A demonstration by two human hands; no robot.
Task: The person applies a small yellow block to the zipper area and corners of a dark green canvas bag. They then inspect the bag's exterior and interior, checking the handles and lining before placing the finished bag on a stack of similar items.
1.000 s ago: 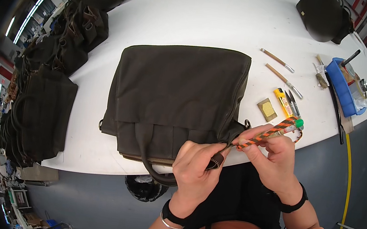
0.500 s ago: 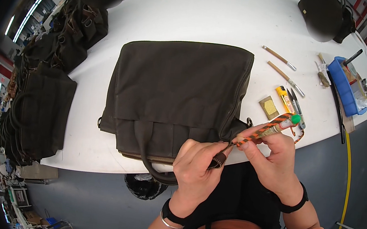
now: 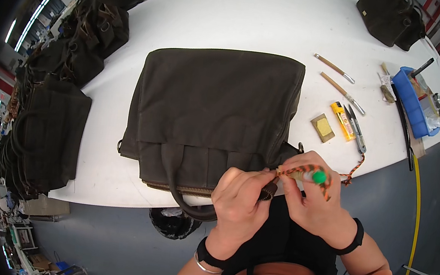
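Observation:
A dark olive-brown fabric bag (image 3: 216,98) lies on the white table in front of me, its brass zipper and a handle along the near edge. My left hand (image 3: 240,197) is closed on the brown zipper end (image 3: 268,189) at the bag's near right corner. In my right hand (image 3: 312,201) is a slim tube with a green end (image 3: 319,177), with orange-and-black striped cord along it. The tube's tip is down at the zipper end, close to my left fingertips; the exact contact is hidden by my fingers.
Right of the bag lie a yellow lighter (image 3: 343,121), thread snips (image 3: 356,129) on a cord, a small yellow-topped block (image 3: 322,128) and two wooden-handled tools (image 3: 343,94). Beyond stands a blue bin (image 3: 414,104). More dark bags (image 3: 50,133) crowd the left side.
My right hand has turned and tipped the tube, so its green end has swung down and left, nearer my palm. The bag and my left hand have barely shifted.

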